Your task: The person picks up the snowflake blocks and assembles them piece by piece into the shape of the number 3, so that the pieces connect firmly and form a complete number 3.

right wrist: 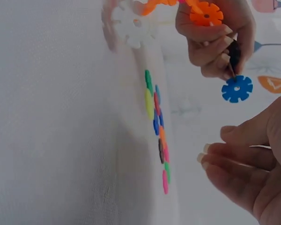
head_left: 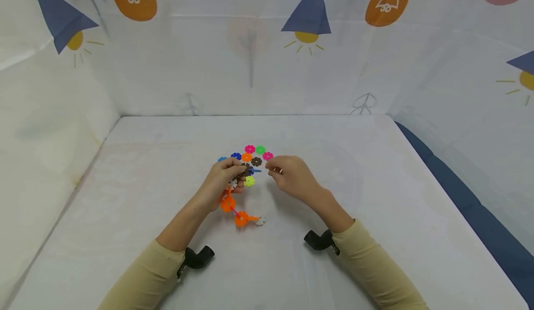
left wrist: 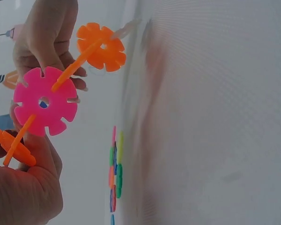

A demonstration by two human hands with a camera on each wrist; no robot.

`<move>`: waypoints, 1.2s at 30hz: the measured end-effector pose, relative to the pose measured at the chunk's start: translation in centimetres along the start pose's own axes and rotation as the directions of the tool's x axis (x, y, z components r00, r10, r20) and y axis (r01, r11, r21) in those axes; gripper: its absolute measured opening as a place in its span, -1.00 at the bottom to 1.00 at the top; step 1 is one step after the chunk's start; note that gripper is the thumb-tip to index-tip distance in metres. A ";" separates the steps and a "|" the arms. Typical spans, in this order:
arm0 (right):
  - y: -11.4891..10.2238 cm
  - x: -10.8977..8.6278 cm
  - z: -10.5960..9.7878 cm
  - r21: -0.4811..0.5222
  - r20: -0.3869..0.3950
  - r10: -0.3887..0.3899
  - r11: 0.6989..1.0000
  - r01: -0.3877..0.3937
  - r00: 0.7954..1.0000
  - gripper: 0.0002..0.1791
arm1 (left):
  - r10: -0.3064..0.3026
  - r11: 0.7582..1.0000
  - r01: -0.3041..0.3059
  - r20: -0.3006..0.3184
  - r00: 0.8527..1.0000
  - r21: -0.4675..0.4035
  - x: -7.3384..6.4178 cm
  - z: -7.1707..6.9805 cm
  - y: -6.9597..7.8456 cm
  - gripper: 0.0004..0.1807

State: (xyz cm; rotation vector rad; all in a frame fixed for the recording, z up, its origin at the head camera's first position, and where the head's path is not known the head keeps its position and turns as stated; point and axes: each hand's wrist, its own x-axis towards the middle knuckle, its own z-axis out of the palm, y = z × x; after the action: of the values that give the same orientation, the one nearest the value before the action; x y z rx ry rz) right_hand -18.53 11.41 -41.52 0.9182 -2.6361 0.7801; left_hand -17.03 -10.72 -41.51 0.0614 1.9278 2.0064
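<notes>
Already joined, 1 chain of notched discs (head_left: 237, 220) hangs nearest — white disc (head_left: 261, 222) at its end — from the left hand (head_left: 221, 178), pinching a dark disc (right wrist: 233, 52). The right hand (head_left: 293, 175), thumb and fingertips apart, holds nothing; loose discs (head_left: 247, 157) beyond lie unjoined.

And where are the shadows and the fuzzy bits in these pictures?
Head view: a soft shadow lies on the white table below the right hand; left wrist view: the pink disc looks fairly sharp, the white end disc smeary; right wrist view: the white end disc looks hazy, the table dim grey.
</notes>
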 end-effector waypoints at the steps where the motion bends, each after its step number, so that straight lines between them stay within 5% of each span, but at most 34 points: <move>1: 0.2 0.1 0.1 -0.005 0.023 0.037 0.999 -0.037 0.999 -0.85 | -0.005 1.000 0.005 0.002 1.000 -0.002 0.0 -0.1 0.0 -0.79; 10: 1.8 1.0 0.9 -0.045 0.129 0.232 0.973 -0.228 0.964 -0.79 | -0.048 0.999 0.048 0.004 0.999 0.000 -0.1 -0.1 0.2 -0.85; 20: 3.0 3.5 1.9 -0.026 0.067 0.349 0.937 -0.348 0.935 -0.76 | -0.070 0.997 0.070 0.014 0.997 -0.018 0.0 0.3 0.5 -0.87; 36: 4.1 5.2 3.6 -0.145 0.189 0.349 0.934 -0.325 0.918 -0.57 | -0.076 0.994 0.081 0.067 0.995 -0.073 -0.3 0.2 0.6 -0.87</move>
State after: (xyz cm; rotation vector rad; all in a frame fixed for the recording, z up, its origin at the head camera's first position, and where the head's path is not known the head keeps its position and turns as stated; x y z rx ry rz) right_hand -25.35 9.48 -44.17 0.5472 -3.0419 0.6266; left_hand -16.86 -10.59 -40.83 0.0302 1.7858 1.9987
